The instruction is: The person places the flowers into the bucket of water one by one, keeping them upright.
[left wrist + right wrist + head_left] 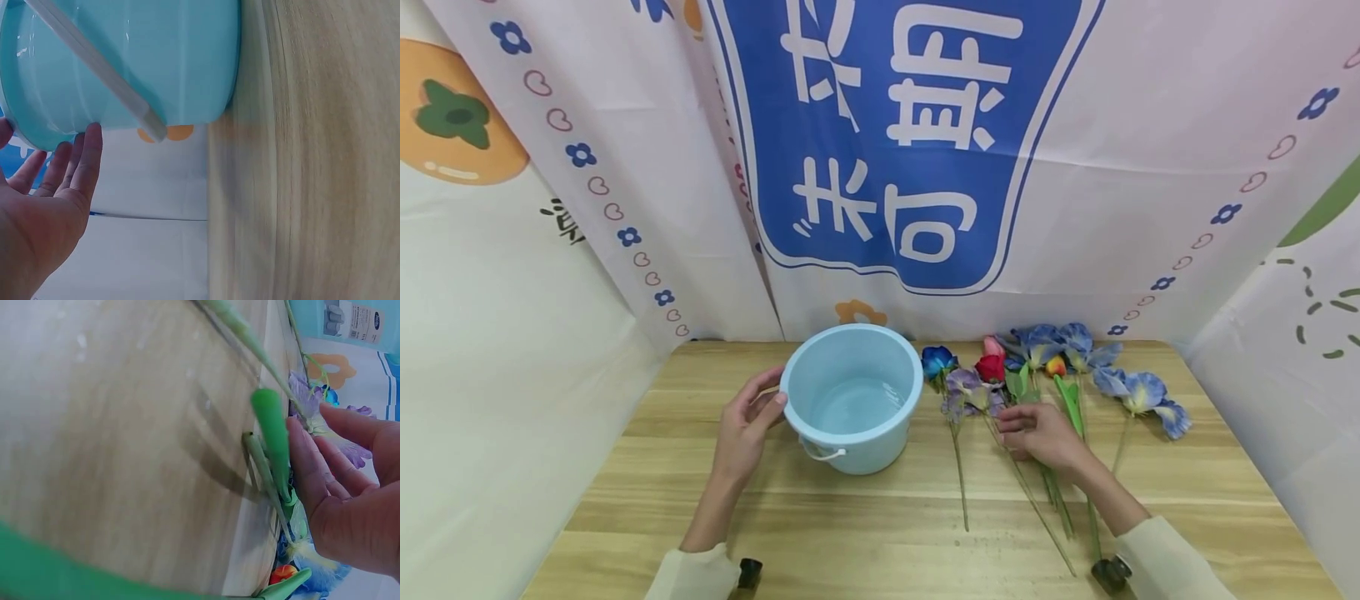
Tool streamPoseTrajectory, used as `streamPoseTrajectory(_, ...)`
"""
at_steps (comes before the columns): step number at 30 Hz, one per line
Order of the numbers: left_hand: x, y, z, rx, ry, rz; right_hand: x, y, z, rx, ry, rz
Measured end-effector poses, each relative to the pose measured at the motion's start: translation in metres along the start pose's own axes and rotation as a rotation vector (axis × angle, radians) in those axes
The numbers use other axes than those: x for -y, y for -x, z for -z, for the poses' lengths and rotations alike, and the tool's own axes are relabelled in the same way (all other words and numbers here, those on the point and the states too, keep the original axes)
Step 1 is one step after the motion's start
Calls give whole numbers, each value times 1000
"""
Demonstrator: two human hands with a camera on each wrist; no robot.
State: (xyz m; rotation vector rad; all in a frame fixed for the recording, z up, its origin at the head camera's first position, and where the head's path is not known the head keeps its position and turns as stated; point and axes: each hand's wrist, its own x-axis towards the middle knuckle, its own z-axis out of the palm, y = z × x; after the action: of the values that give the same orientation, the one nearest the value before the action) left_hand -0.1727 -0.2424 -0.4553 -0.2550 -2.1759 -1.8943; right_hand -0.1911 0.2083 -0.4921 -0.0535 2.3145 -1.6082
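Note:
A light blue bucket [857, 450] with a white handle stands upright on the wooden table. My left hand [747, 425] touches its left side at the rim, fingers nearly straight and thumb by the edge, as the left wrist view [50, 206] also shows. To the right of the bucket lie artificial flowers. My right hand [1041, 435] hovers among their stems, closest to a purple flower [973, 392]. In the right wrist view, the purple flower's stem [262, 356] runs towards a gap between thumb and fingers of this hand [356, 481].
A blue rose [938, 362], a red rose [990, 368] and several blue flowers [1142, 392] lie towards the table's back right. A bright green leaf [1070, 400] lies beside the right hand. Printed cloth [1075, 242] hangs behind the table [865, 533].

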Motion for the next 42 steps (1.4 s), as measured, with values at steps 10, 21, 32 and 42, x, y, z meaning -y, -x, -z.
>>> streamPoseTrajectory(10, 2, 0, -1, 3, -18, -20, 0, 2, 5, 25, -75, -50)
streamPoseTrajectory(21, 0, -1, -1, -5, -11, -26, 18, 13, 15, 10, -164, -3)
streamPoseTrajectory(32, 4, 0, -1, 0, -37, -20, 48, 20, 22, -29, -178, 116)
streamPoseTrajectory(42, 4, 0, -2, -13, -32, -9, 75, 17, 21, -85, -221, 214)
